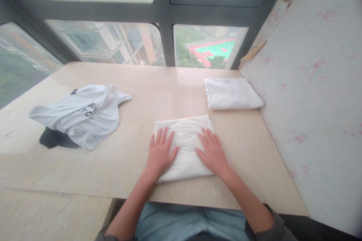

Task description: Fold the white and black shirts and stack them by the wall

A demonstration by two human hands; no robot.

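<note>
A folded white cloth (185, 158) lies flat on the light wooden surface, close to its front edge. My left hand (160, 154) rests on the cloth's left side, fingers spread and pointing away from me. On the right side of the same cloth lies my right hand (212, 150), palm down with its fingers apart. Neither hand grips anything. Small wrinkles show in the cloth between the hands.
A crumpled white shirt (98, 116) with dark lettering lies at the left over a dark cloth (58, 138). Another folded white cloth (233, 94) sits at the back right, near the flowered wall (316, 113). Windows stand behind the wooden surface (175, 90).
</note>
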